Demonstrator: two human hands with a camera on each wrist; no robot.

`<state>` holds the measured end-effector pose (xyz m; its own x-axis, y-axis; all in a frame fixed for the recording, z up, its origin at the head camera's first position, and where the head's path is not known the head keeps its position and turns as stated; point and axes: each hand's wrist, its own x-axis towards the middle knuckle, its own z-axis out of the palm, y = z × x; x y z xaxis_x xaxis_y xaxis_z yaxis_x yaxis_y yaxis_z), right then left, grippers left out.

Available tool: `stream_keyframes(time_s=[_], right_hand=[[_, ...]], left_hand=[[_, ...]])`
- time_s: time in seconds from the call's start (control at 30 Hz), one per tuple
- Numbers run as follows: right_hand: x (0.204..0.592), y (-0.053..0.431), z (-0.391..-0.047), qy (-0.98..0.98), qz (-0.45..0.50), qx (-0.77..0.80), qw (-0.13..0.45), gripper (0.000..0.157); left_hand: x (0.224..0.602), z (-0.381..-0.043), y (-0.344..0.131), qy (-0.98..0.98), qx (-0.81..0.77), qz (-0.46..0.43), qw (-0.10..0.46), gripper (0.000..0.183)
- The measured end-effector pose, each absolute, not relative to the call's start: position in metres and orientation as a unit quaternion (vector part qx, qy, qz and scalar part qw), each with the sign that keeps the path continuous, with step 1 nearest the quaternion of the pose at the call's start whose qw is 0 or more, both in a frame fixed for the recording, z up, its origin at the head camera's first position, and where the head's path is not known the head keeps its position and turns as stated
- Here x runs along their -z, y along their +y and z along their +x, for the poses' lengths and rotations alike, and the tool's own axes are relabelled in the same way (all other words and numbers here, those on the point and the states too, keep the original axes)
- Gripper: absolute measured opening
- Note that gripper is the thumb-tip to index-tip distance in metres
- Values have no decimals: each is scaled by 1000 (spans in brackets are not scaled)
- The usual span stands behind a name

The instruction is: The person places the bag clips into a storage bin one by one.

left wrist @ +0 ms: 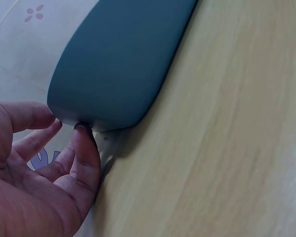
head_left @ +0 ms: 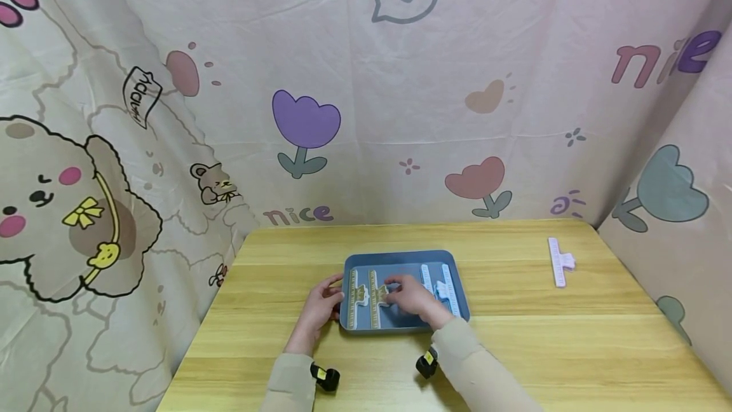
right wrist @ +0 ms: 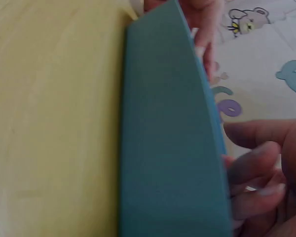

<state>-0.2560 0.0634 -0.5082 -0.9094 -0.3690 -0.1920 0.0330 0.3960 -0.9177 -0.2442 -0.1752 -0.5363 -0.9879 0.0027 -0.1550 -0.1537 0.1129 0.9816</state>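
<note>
A blue-grey tray (head_left: 394,332) lies on the table. My left hand (head_left: 323,304) is at its left end; in the left wrist view the thumb and fingertips (left wrist: 81,140) touch the end wall and its edge. Inside the tray, two khaki ruler-edged clips lie side by side: the left clip (head_left: 353,310) and the second clip (head_left: 374,316). My right hand (head_left: 413,294) reaches over the tray, fingertips bent about the second clip's handle. The near wall hides those fingertips in the right wrist view. At the tray's right are two light-blue clips (head_left: 450,288), one partly covered by my right hand.
A lilac ruler-edged clip (head_left: 556,264) lies alone at the right rear of the wooden table (head_left: 532,348). Printed curtain cloth (head_left: 372,113) hangs behind the table and at both sides. Each wrist carries a small black camera (head_left: 326,377).
</note>
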Motion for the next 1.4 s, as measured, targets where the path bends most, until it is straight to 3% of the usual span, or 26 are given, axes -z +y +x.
stream_keyframes(time_s=[0.47,1.03,1.4], right_hand=[[487,130,-248,858,-190,467,99,43],[490,243,-245,858,-33,512,6,44],[504,311,-247,833,68,548,-17,51]], left_hand=[[537,-244,-174,742,-666,-46,56,50],[538,-245,-175,747,-660,-54,58,50],[537,-244,-175,744,-663,-52,59,50]])
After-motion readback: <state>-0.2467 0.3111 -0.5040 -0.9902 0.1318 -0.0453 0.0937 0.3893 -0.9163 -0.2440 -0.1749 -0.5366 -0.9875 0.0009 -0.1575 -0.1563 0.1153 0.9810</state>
